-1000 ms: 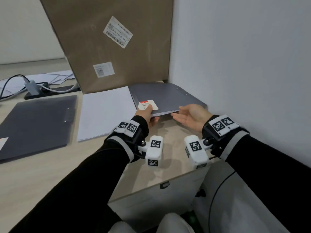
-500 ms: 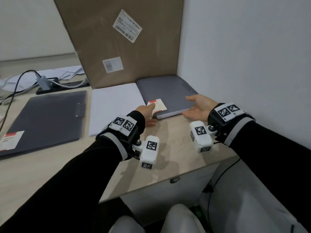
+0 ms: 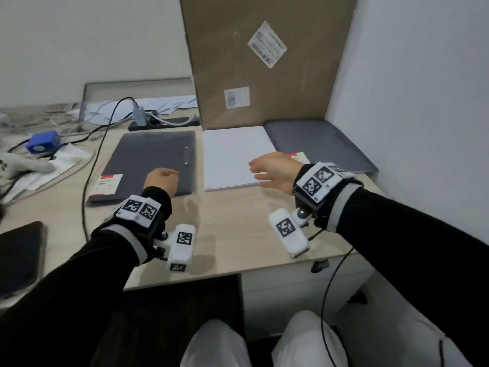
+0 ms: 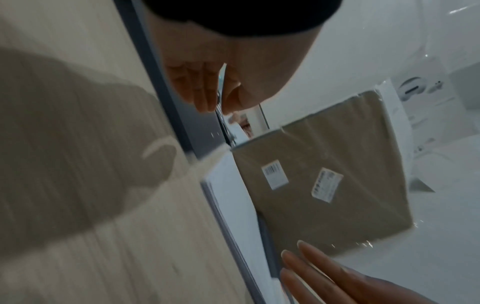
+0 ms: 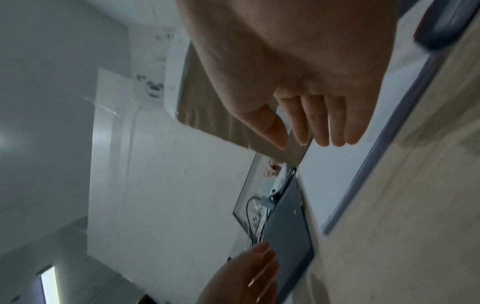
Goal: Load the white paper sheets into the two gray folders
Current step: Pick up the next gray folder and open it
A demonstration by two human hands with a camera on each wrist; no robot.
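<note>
Two gray folders lie shut on the desk: the left folder [image 3: 148, 160] and the right folder [image 3: 317, 144] by the wall, each with a red-and-white label. Between them is the stack of white paper sheets [image 3: 232, 154]. My left hand [image 3: 161, 177] hovers over the left folder's near right corner, fingers curled, holding nothing; the left wrist view shows its fingertips [image 4: 205, 98] near the thumb above the folder edge [image 4: 192, 127]. My right hand [image 3: 264, 170] is spread flat just above the stack's near right corner, fingers [image 5: 324, 123] straight over the paper [image 5: 337, 174].
A large brown cardboard panel [image 3: 264, 62] leans upright behind the paper and the right folder. Cables and a hub [image 3: 140, 115], a blue device [image 3: 43, 141] and loose papers crowd the far left. A black tablet [image 3: 21, 255] lies at the near left. A white wall [image 3: 410, 102] bounds the right.
Both hands have left the right folder, which now lies flat. The left hand moved over the left folder, the right hand over the paper stack. The view swung left.
</note>
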